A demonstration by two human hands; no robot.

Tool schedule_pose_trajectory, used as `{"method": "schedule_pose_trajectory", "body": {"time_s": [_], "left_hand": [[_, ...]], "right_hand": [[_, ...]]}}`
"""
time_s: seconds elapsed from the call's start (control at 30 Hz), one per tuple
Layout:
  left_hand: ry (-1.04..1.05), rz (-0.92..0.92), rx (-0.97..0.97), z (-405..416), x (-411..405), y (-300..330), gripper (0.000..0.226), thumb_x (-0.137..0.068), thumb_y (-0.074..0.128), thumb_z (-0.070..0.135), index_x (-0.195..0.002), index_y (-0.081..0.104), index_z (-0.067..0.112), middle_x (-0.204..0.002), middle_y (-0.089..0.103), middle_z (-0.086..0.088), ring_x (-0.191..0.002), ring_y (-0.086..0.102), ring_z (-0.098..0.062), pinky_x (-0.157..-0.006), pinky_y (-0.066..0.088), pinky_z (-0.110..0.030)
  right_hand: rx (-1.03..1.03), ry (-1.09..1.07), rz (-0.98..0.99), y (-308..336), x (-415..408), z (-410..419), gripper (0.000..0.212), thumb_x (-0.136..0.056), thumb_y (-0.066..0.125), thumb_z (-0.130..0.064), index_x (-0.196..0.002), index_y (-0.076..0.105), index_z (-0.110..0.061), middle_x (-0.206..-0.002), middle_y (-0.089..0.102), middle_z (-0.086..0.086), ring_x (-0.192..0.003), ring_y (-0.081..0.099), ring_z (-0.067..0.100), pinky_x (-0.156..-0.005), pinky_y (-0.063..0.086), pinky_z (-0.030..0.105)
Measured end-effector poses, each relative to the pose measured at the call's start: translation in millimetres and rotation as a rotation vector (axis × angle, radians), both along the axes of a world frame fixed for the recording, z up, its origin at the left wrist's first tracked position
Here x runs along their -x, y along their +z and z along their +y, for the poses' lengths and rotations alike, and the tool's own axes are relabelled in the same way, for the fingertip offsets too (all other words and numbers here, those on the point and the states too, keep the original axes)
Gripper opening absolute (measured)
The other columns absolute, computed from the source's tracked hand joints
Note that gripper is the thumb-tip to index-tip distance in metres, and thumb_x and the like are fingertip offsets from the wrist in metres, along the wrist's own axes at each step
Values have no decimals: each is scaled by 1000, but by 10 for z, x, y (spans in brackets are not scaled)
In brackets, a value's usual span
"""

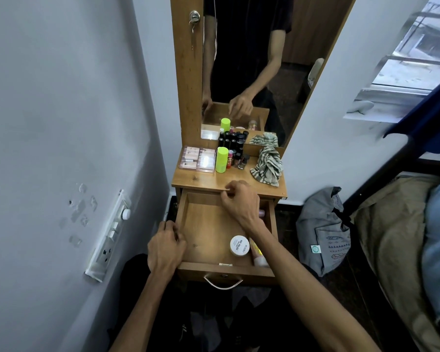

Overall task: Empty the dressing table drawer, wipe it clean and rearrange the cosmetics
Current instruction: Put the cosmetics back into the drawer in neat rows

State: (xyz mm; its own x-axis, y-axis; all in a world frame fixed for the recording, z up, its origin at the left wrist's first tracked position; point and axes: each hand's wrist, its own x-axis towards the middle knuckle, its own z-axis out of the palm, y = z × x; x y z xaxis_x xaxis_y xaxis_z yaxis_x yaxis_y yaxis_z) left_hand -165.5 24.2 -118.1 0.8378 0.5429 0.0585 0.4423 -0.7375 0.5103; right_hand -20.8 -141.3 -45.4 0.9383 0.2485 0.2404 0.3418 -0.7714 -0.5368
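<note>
You are well into the emptying, by the look of it, and not yet at the wiping. The drawer [206, 224] stands pulled out, and most of its wooden floor is bare. What is left in it sits along the right side: a round white jar of nail polish remover [239, 245] near the front, a pale tube [257, 253] just beside it against the right wall, and something pink [261, 212] farther back, half hidden under your wrist.

Your left hand [166, 246] grips the drawer's left wall, fingers curled over the edge, steadying it. Your right hand [240, 203] hangs over the back of the drawer near the worktop's [201, 179] front edge, its fingers bent and drawn close together; whether they pinch some small thing I cannot tell.

On the worktop stand the things already out: a clear case of pink cosmetics [197, 158], a lime green bottle [221, 159], and a cluster of small dark bottles [238, 156] by the mirror [252, 59]. The striped cloth [266, 166] lies crumpled at the right, untouched, ready for wiping.

Left to do, I judge: lift out the last three items, wipe, then arrange everything back inside.
</note>
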Motion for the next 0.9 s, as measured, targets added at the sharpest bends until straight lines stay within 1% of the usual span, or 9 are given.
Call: {"method": "schedule_pose_trajectory", "body": {"time_s": [0.13,0.27,0.4,0.47,0.53,0.6,0.7,0.8,0.9], "left_hand": [[6,-12,21,-22,16,21,11,-91,54,20,-97,61,14,-105,60,-5,-77,63,-29,-68,49,-38],[14,-8,41,-35,14,48,11,-91,55,19,-99,61,15,-106,61,-3,-79,64,-27,-69,46,-36],[19,7,42,-27,20,57,11,-91,54,19,-99,61,17,-107,61,-2,-81,64,-27,-71,48,-37],[19,5,33,-5,16,56,10,-91,53,20,-97,60,18,-107,61,-1,-80,64,-25,-71,48,-36],[19,9,23,4,5,53,10,-91,53,21,-98,60,19,-109,60,-1,-79,64,-24,-70,47,-35],[27,10,25,13,-10,42,12,-91,53,22,-100,60,18,-110,60,-2,-79,64,-25,-70,47,-35],[25,11,27,10,-15,22,11,-89,55,21,-98,60,17,-110,60,-3,-80,65,-29,-69,46,-36],[16,12,29,11,-15,10,12,-90,54,22,-99,60,17,-109,60,-4,-81,64,-28,-70,46,-37],[19,7,24,18,-9,3,11,-90,54,22,-99,59,18,-108,60,-2,-79,63,-25,-69,45,-34]], "right_hand": [[76,187,10,186,-206,424,46,-91,64,-28,-133,66,-8,-129,71,12,-113,67,28,-99,54,40],[296,340,49,194,-346,889,77,-93,62,-37,-158,33,-8,-168,27,19,-155,26,32,-123,31,45],[513,349,133,84,-484,1106,96,-97,59,-52,-164,9,-7,-173,2,16,-161,0,29,-130,8,47],[573,353,118,18,-480,1132,96,-98,57,-55,-165,6,-7,-173,0,15,-161,-1,28,-130,4,47],[557,336,62,-41,-398,1124,91,-97,59,-50,-164,13,-8,-173,8,14,-160,5,28,-130,7,48],[459,299,-9,-100,-276,1109,77,-94,61,-46,-157,34,-10,-166,31,14,-155,25,29,-127,21,47],[134,159,-131,-192,-42,1053,50,-90,61,-45,-127,67,-12,-130,67,8,-122,58,24,-106,44,39],[-257,-167,-93,-243,112,1029,28,-88,68,-41,-104,71,-18,-105,69,-1,-99,61,17,-89,49,34],[-610,-602,252,-221,100,1032,31,-81,81,-45,-94,64,-22,-95,64,-5,-97,64,20,-81,44,33]]}}
